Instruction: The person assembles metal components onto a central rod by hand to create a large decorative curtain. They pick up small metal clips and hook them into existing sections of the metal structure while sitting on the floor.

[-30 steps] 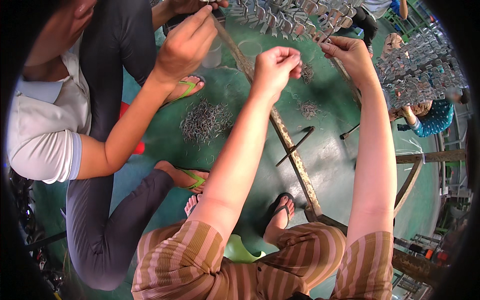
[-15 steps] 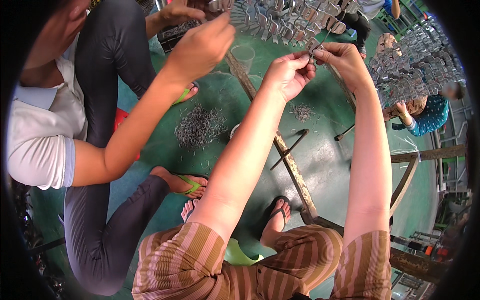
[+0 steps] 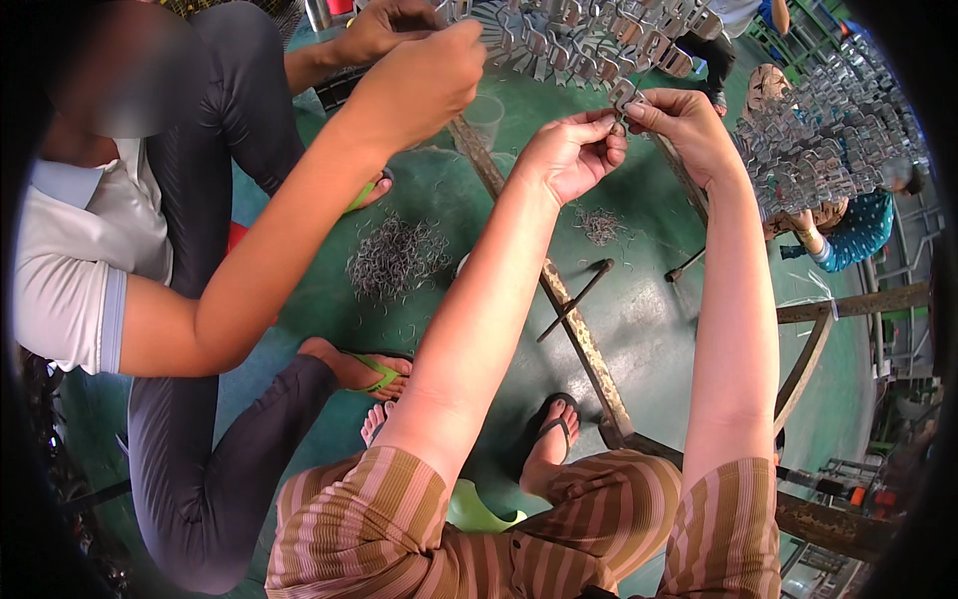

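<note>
Ahead of me both arms reach out to a small bent metal bracket (image 3: 623, 93), shiny and pierced with holes. The thumb and fingers of my right hand (image 3: 689, 128) pinch its lower edge. Close against it, my left hand (image 3: 573, 158) is closed with thumb and fingertips together; what they grip at the bracket's lower end is too small to make out. Just beyond, many similar brackets hang in rows on a rack (image 3: 574, 40).
A co-worker at left holds both hands (image 3: 424, 75) up near the rack. Below lie a big pile of thin metal hooks (image 3: 397, 258) and a smaller pile (image 3: 601, 227). A rusty frame bar (image 3: 584, 344) crosses the floor. Another bracket rack (image 3: 828, 140) stands at right, with people behind.
My hands have shifted very slightly, still together at the bracket. The co-worker's raised hands have moved a little to the right, and their head has turned.
</note>
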Available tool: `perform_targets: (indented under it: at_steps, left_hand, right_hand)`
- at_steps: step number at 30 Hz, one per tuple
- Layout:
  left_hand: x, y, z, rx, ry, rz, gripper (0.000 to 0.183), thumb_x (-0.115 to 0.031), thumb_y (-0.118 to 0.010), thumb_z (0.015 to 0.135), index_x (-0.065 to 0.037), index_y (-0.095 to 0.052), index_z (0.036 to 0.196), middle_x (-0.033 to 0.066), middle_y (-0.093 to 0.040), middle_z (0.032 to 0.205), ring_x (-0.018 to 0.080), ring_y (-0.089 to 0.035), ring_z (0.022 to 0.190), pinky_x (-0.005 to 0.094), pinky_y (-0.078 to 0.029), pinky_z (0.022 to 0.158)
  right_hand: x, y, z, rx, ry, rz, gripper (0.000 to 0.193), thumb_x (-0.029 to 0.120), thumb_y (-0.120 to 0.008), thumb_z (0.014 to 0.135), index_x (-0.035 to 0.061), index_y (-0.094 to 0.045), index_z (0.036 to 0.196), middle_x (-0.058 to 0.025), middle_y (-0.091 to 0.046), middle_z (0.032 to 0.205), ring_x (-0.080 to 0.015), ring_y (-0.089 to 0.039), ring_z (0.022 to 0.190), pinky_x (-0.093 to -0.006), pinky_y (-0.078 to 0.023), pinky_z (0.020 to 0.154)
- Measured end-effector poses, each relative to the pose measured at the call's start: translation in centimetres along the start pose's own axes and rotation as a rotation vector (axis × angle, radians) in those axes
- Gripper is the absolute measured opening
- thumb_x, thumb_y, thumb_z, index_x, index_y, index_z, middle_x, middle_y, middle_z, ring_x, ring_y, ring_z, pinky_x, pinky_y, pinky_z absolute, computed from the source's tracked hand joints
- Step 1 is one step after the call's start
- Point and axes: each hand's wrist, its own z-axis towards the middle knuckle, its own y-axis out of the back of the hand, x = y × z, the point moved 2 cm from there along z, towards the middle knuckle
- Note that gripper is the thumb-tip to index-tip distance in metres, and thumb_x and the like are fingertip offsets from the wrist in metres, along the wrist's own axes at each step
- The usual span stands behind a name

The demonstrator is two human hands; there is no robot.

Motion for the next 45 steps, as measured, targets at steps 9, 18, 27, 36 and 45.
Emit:
perform_targets:
  at_steps: [9, 18, 27, 36, 45]
  left_hand:
    - [-0.9, 0.9, 0.8, -0.265, -0.243, 0.296, 0.026, -0.004, -0.059, 0.081, -0.001, -0.053, 0.106, 0.0108, -0.058, 0.090, 0.0215, -0.054, 0.082, 0.0341, -0.047, 0.076]
    - [-2.5, 2.0, 1.2, -0.244, -0.240, 0.390, 0.024, -0.003, -0.056, 0.079, 0.002, -0.057, 0.102, 0.0114, -0.056, 0.094, 0.0196, -0.052, 0.082, 0.0311, -0.046, 0.077]
    - [-2.1, 1.6, 0.9, -0.209, -0.175, 0.391, 0.024, -0.004, -0.054, 0.079, 0.008, -0.053, 0.101, 0.0141, -0.056, 0.095, 0.0218, -0.052, 0.085, 0.0325, -0.045, 0.080]
    - [-2.1, 0.2, 1.8, -0.235, -0.083, 0.342, 0.027, -0.010, -0.053, 0.083, 0.008, -0.052, 0.103, 0.0161, -0.056, 0.098, 0.0229, -0.052, 0.087, 0.0341, -0.046, 0.080]
    - [-2.3, 1.4, 2.5, -0.213, -0.049, 0.350, 0.027, -0.013, -0.052, 0.084, 0.004, -0.055, 0.105, 0.0116, -0.057, 0.095, 0.0205, -0.052, 0.083, 0.0311, -0.045, 0.074]
  right_hand:
    - [-0.7, 1.9, 1.0, -0.231, -0.008, -0.261, 0.027, 0.016, -0.069, 0.077, -0.0040, -0.065, 0.095, -0.0047, -0.065, 0.079, -0.0097, -0.058, 0.073, -0.0243, -0.044, 0.068]
    - [-2.1, 0.7, 4.4, -0.266, 0.047, -0.127, 0.022, 0.012, -0.069, 0.075, -0.0040, -0.066, 0.089, -0.0051, -0.065, 0.073, -0.0084, -0.058, 0.065, -0.0220, -0.047, 0.060]
    - [-2.2, 1.8, 5.1, -0.210, -0.005, -0.147, 0.027, 0.004, -0.066, 0.071, -0.0075, -0.062, 0.096, -0.0090, -0.065, 0.078, -0.0134, -0.062, 0.068, -0.0240, -0.051, 0.062]
    - [-1.1, 2.2, 4.4, -0.194, -0.095, -0.170, 0.017, 0.002, -0.068, 0.069, -0.0049, -0.063, 0.084, -0.0078, -0.064, 0.077, -0.0144, -0.062, 0.070, -0.0243, -0.051, 0.061]
    - [-0.6, 2.2, 4.8, -0.131, -0.135, -0.235, 0.015, 0.002, -0.065, 0.074, -0.0030, -0.063, 0.088, -0.0061, -0.064, 0.081, -0.0123, -0.063, 0.074, -0.0225, -0.052, 0.069]
